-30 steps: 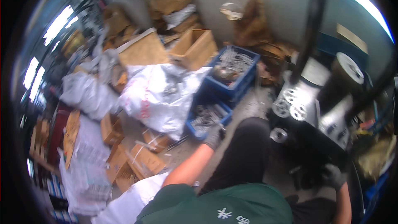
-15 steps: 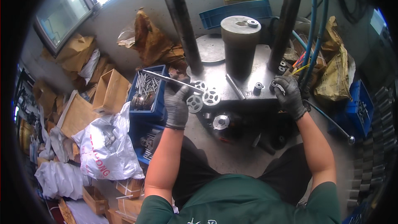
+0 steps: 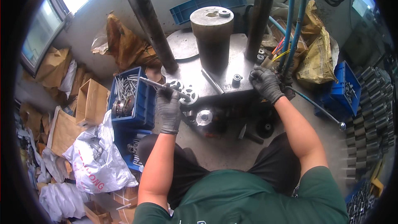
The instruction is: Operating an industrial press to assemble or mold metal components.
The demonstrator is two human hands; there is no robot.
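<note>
In the head view, left of the frame's centre, I had the left hand [image 3: 168, 110] pinching a slanted metal rod [image 3: 153, 84], its lower end by the spoked discs [image 3: 189, 95]. Right of centre, the right hand [image 3: 267, 84] curled at the bench [image 3: 238, 56] edge; I couldn't tell whether it gripped anything. A short ringed cylinder [image 3: 236, 79] stood just beside it, and a blue crate [image 3: 143, 112] sat at left.

Wears a dark green shirt [image 3: 244, 197] with short, loose sleeves [image 3: 322, 187] above bare forearms [image 3: 164, 157], and with a trace of white marking [image 3: 201, 222] cut off at the lower edge. Also wears plain black trousers [image 3: 278, 157] and dark grey gloves [image 3: 170, 115] on both hands [image 3: 267, 84], with snug cuffs [image 3: 169, 130] circling the wrists.
</note>
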